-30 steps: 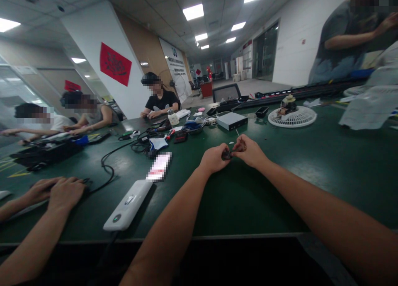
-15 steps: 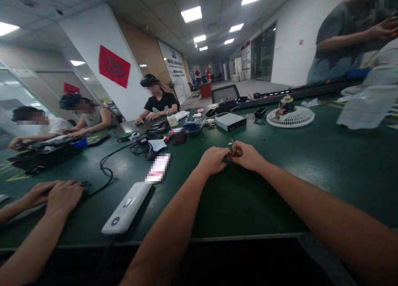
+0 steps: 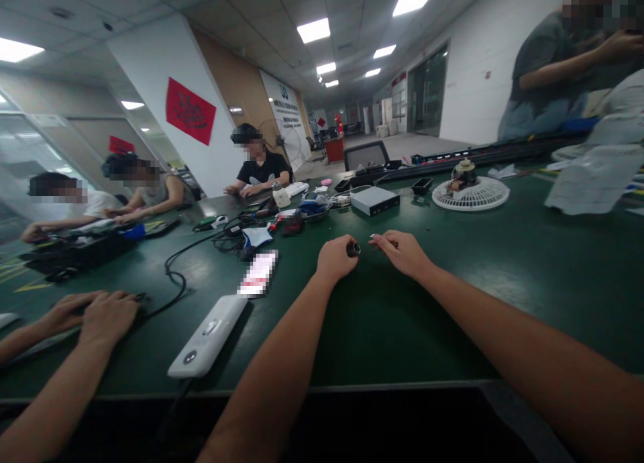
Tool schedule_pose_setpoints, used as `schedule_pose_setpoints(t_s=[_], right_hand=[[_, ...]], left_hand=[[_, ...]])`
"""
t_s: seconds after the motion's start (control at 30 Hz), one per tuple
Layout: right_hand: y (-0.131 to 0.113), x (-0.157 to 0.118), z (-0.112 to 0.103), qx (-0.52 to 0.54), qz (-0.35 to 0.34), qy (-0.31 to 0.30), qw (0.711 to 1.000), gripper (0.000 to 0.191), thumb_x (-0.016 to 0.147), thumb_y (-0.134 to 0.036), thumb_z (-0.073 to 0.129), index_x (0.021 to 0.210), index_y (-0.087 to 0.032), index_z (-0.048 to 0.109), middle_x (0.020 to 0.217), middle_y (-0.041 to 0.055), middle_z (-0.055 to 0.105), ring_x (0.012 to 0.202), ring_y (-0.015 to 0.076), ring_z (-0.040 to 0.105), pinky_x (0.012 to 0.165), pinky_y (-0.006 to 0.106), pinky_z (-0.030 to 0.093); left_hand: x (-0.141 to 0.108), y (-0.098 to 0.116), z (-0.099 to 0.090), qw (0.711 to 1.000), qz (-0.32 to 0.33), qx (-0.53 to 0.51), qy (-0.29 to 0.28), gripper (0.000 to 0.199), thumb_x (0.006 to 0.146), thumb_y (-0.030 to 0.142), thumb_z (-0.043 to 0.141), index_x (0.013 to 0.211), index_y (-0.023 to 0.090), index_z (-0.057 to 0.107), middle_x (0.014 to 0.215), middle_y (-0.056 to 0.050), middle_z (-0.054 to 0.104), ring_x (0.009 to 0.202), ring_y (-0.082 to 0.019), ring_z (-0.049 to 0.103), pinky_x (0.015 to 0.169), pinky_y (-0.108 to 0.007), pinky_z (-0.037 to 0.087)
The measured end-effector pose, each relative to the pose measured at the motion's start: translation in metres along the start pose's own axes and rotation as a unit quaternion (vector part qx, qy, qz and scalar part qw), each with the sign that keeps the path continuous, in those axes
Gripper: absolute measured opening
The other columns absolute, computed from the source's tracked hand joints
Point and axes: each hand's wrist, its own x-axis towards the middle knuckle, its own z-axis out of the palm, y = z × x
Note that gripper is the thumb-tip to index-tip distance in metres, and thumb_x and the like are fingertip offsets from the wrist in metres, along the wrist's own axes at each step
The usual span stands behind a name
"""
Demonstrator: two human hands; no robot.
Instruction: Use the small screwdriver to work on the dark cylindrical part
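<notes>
At the near edge of the green worktop (image 3: 427,329), the left hand (image 3: 336,260) pinches a small black cylindrical part (image 3: 353,249) at its fingertips; the part sits just off the hand's front, above the worktop. The right hand (image 3: 402,253) is near the part but not touching it, its fingers loosely extended toward it. A narrow gap separates the hands.

Nearest items: a white power bank (image 3: 208,335) left of the left forearm, and a phone with a pixelated screen (image 3: 258,273) just beyond it. A black cable (image 3: 174,275) loops across the worktop further left. Ahead stand a grey metal box (image 3: 375,200), a metal bowl (image 3: 315,210) holding blue items, and a round white fan guard (image 3: 470,194). At lower left, a co-worker's hands (image 3: 95,315) lie on the worktop.
</notes>
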Motion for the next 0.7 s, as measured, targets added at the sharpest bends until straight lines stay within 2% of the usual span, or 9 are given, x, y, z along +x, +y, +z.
schedule_pose_setpoints(t_s=[0.1, 0.3, 0.43, 0.57, 0.7], right_hand=[[-0.004, -0.002, 0.000, 0.065, -0.005, 0.013, 0.998, 0.048, 0.097, -0.054, 0.049, 0.087, -0.017, 0.078, 0.084, 0.0080, 0.071, 0.068, 0.0178, 0.066, 0.063, 0.031, 0.051], [0.001, -0.002, 0.006, 0.196, 0.012, -0.012, 0.980, 0.045, 0.095, -0.052, 0.055, 0.086, -0.013, 0.075, 0.082, 0.0094, 0.072, 0.072, 0.0203, 0.070, 0.068, 0.035, 0.059], [0.005, -0.001, 0.009, 0.254, 0.030, -0.004, 0.967, 0.033, 0.093, -0.043, 0.060, 0.100, -0.013, 0.073, 0.084, 0.0073, 0.072, 0.077, 0.0196, 0.071, 0.073, 0.037, 0.062], [0.001, 0.000, 0.009, 0.224, 0.066, -0.007, 0.972, 0.025, 0.086, -0.028, 0.068, 0.104, -0.012, 0.072, 0.092, 0.0090, 0.076, 0.079, 0.0188, 0.074, 0.079, 0.036, 0.062], [-0.003, 0.000, 0.004, 0.129, 0.136, -0.028, 0.982, 0.029, 0.085, -0.028, 0.068, 0.108, -0.011, 0.074, 0.089, 0.0098, 0.077, 0.065, 0.0182, 0.073, 0.061, 0.032, 0.062]], left_hand=[[0.000, -0.003, 0.005, 0.999, -0.028, -0.025, 0.014, 0.023, 0.077, 0.022, 0.065, 0.100, 0.023, 0.067, 0.098, -0.005, 0.074, 0.090, -0.021, 0.068, 0.078, -0.030, 0.051], [-0.001, 0.005, 0.007, 0.999, 0.001, -0.033, 0.012, 0.022, 0.076, 0.017, 0.065, 0.098, 0.023, 0.067, 0.097, -0.004, 0.074, 0.089, -0.020, 0.067, 0.081, -0.030, 0.051], [-0.002, 0.007, 0.006, 0.999, -0.004, -0.031, 0.018, 0.021, 0.077, 0.018, 0.066, 0.098, 0.022, 0.067, 0.097, -0.005, 0.073, 0.088, -0.020, 0.067, 0.082, -0.030, 0.051], [-0.002, 0.004, 0.006, 0.999, -0.008, -0.038, 0.024, 0.020, 0.079, 0.019, 0.065, 0.098, 0.022, 0.066, 0.097, -0.005, 0.073, 0.087, -0.020, 0.067, 0.082, -0.031, 0.051], [-0.002, 0.002, 0.007, 0.999, -0.007, -0.042, 0.019, 0.019, 0.079, 0.020, 0.064, 0.097, 0.022, 0.067, 0.097, -0.006, 0.073, 0.089, -0.021, 0.066, 0.083, -0.031, 0.051]])
